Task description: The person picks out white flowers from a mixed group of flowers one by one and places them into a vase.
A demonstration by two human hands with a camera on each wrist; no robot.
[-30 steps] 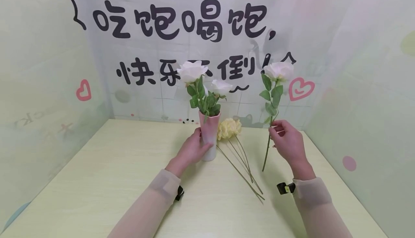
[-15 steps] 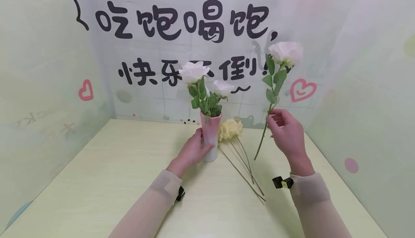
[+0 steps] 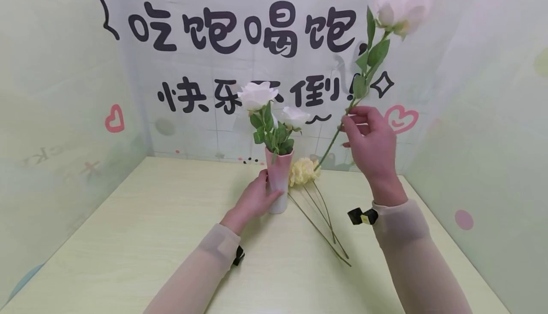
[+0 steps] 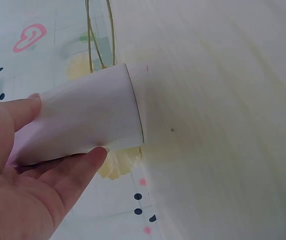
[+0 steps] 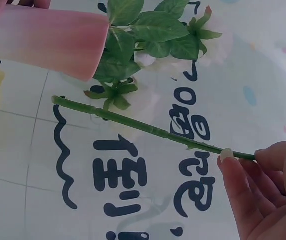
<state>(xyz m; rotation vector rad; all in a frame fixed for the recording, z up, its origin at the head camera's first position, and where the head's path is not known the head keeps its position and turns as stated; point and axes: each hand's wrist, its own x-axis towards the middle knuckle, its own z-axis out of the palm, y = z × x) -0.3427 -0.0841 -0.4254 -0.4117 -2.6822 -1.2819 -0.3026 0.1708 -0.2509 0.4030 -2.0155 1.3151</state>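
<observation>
My left hand (image 3: 252,197) grips the lower part of a pink-to-white vase (image 3: 279,176), which stands upright on the table. White roses (image 3: 258,96) with green leaves rise out of its mouth. To the right, my right hand (image 3: 373,150) pinches the green stem of another white rose (image 3: 402,9) and holds it raised, bloom up and tilted right. In the right wrist view the bare stem end (image 5: 58,100) points towards the vase's mouth, apart from it. The left wrist view has the white vase base (image 4: 93,110) between my thumb and fingers.
Yellow flowers (image 3: 304,171) lie on the table just right of the vase, their thin stems (image 3: 327,223) stretching towards the front. A printed backdrop (image 3: 180,133) stands behind the table, with similar side walls left and right.
My right hand has risen and shifted slightly left, lifting the rose high. Its stem now tilts more, with the lower end nearer the vase. The left hand keeps its grip on the vase.
</observation>
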